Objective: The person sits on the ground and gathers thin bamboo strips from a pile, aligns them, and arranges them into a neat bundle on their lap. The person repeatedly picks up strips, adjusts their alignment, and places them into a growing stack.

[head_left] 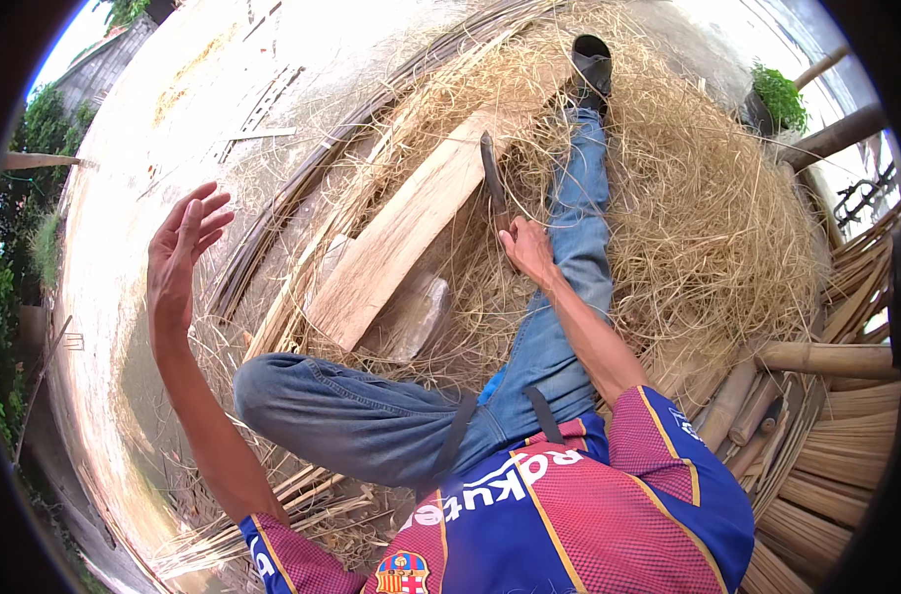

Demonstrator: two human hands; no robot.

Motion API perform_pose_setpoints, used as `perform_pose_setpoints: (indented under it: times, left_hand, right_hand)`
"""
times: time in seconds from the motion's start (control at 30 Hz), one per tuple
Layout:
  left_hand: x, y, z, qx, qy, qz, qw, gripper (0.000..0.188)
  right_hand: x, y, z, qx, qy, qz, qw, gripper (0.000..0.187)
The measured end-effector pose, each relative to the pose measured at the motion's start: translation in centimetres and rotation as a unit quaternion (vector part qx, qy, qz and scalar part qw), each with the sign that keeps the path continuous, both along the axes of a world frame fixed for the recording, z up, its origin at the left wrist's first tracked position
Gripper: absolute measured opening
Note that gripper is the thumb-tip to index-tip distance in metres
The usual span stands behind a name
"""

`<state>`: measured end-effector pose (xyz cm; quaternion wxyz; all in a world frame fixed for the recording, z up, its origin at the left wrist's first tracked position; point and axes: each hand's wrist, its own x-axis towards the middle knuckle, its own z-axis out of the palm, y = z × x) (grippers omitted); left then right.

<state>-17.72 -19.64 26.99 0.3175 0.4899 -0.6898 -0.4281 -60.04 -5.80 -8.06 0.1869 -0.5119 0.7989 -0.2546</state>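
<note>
My right hand [529, 249] is closed around the handle of a knife [491, 170] with a dark, slightly curved blade. The blade points away from me, beside the far part of a pale wooden board [401, 233]. My right wrist lies just over my outstretched right leg. Off to the left, my left hand [183, 247] is raised with its fingers stretched out and nothing in it. Under the near half of the board shows a grey stone block [419, 322]. Thin, curly bamboo-like shavings [708, 238] surround the leg and the board.
Long dark strips [292, 198] lie left of the board, with pale split strips [317, 257] nearer it. Bundled slats [826, 455] and cut bamboo poles [821, 358] stand at the right. More thin strips [262, 515] lie near my left elbow.
</note>
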Motion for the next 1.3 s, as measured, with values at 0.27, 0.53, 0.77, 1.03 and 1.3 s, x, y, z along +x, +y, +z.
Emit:
perform_pose_setpoints:
  times: [0.27,0.53,0.77,1.03,1.3]
  left_hand:
    - [-8.1,-4.8,-10.0,0.065,-0.357,-0.209,0.908,0.057]
    - [-8.1,-5.7,-10.3,0.071,-0.483,-0.210,0.847,0.050]
    - [-8.7,-5.7,-7.4,0.083,-0.463,-0.204,0.859,0.049]
    - [-8.2,-6.8,-9.5,0.090,-0.464,-0.193,0.860,0.051]
    - [-7.7,-6.9,-9.1,0.070,-0.453,-0.206,0.865,0.052]
  right_hand:
    - [1.0,-0.5,-3.5,-0.010,-0.105,0.003,0.994,0.058]
    - [1.8,-1.0,-0.8,0.091,-0.136,-0.044,0.986,0.057]
    - [0.8,3.3,5.4,-0.017,-0.335,-0.123,0.934,0.045]
    - [2.1,4.9,7.2,0.014,-0.441,-0.120,0.889,0.059]
    - [9.8,6.0,7.3,-0.026,-0.627,-0.202,0.752,0.071]
